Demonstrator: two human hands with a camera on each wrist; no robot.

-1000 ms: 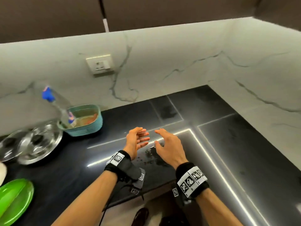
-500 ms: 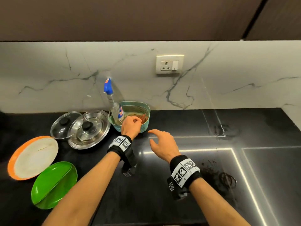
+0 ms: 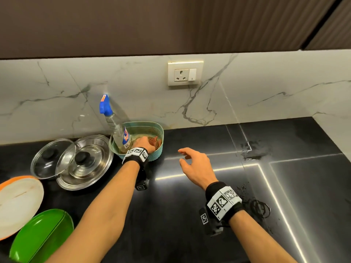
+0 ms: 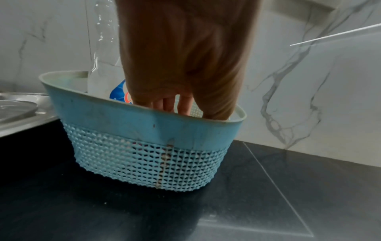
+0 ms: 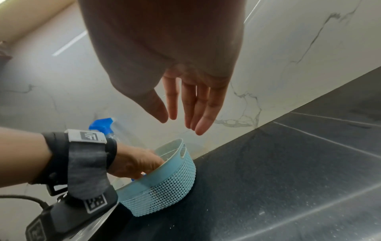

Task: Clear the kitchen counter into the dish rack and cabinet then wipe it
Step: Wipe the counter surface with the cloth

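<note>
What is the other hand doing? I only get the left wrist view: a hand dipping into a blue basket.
Observer: The right hand hovers open above the counter, right of the basket, holding nothing.
Operator: What's under the fingers in there?
Observer: The head view shows something reddish-brown inside; I cannot tell whether the left hand grips it.
Operator: Anything else to clear?
Observer: A white plate and a green plate lie at the counter's left end.

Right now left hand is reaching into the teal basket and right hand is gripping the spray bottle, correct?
Not quite. The left hand is in the teal basket, but the right hand grips nothing: the right wrist view shows its fingers straight, over the counter. The spray bottle stands untouched in the basket.
</note>
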